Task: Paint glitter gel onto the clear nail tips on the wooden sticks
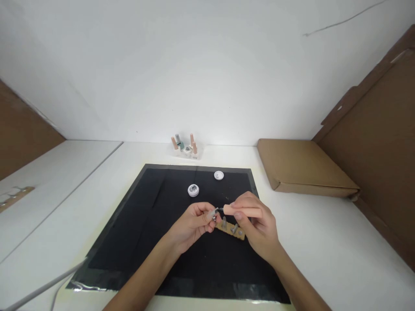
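Observation:
Between the thumb and fingers of my left hand [197, 222] is a small pale false nail tip [212, 212], with a round metallic piece beneath it. My right hand [256, 224] grips a peach-coloured nail polish brush [243, 211] by its long cap, held level. Its dark bristle end points left and meets or nearly touches the nail tip; which of the two I cannot tell. Under and between the hands lies a wooden stand [239, 234] bearing several greyish nail tips on small pegs. My left fingers hide the stand's left end.
A black mat [136, 233] covers the work area. On it sit an open white jar [193, 190] with silvery contents and a white lid [218, 175]. Behind, a clear holder [194, 156] carries several polish bottles. A cardboard box [304, 166] lies right; another wooden stand [16, 198] is far left.

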A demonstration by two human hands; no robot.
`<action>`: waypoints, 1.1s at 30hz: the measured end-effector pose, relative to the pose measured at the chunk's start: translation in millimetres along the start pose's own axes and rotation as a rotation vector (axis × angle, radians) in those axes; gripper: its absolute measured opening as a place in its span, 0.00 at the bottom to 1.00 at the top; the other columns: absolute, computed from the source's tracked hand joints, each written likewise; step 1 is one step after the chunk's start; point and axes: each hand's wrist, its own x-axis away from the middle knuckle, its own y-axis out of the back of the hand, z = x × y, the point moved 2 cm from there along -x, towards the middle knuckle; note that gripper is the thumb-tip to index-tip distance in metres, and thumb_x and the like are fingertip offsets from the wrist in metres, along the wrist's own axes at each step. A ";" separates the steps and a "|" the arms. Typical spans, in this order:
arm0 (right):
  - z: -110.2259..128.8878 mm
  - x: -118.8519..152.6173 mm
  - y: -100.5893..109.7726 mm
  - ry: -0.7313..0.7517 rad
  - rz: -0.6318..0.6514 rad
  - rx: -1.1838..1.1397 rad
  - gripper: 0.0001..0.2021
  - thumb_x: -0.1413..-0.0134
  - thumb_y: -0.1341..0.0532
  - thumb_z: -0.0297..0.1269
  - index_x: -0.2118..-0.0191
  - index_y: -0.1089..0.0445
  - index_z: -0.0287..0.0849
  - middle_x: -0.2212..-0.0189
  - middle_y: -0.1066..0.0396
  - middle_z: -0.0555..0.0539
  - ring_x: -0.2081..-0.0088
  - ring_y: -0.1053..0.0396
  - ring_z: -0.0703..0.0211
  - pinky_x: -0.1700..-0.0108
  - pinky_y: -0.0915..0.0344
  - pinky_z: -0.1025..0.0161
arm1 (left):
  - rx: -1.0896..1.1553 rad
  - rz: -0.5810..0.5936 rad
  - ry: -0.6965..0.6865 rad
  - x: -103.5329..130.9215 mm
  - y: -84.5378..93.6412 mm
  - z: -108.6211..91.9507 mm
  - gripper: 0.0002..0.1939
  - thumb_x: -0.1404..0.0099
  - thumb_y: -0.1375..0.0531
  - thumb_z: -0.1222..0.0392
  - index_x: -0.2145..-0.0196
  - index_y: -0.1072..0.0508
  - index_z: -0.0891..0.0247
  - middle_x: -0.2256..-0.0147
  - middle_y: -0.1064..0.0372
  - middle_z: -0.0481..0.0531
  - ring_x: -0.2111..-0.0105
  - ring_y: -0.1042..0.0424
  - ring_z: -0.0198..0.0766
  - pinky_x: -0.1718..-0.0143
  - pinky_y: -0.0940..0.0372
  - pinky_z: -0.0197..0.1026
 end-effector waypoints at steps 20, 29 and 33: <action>4.6 1.0 -4.0 -0.008 0.070 -0.064 0.10 0.41 0.41 0.27 0.58 0.28 0.49 0.67 0.26 0.49 0.67 0.33 0.59 0.67 0.34 0.61 | -0.007 -0.053 0.016 -0.6 1.0 0.2 0.14 0.61 0.25 0.61 0.79 0.24 0.69 0.83 0.31 0.47 0.83 0.36 0.24 0.80 0.42 0.25; -2.8 0.3 2.7 -0.052 -0.112 -0.028 0.11 0.42 0.42 0.23 0.66 0.30 0.48 0.67 0.27 0.51 0.67 0.31 0.61 0.67 0.35 0.61 | -0.112 -0.046 -0.057 2.1 1.9 -2.0 0.14 0.57 0.26 0.58 0.78 0.24 0.69 0.78 0.27 0.50 0.80 0.36 0.26 0.78 0.42 0.29; 0.6 -0.4 3.4 -0.036 -0.091 -0.083 0.09 0.41 0.42 0.26 0.68 0.30 0.47 0.71 0.27 0.51 0.70 0.31 0.61 0.69 0.34 0.61 | -0.132 -0.054 -0.089 1.2 2.5 -3.5 0.13 0.55 0.27 0.58 0.78 0.23 0.69 0.80 0.29 0.49 0.80 0.36 0.27 0.77 0.42 0.31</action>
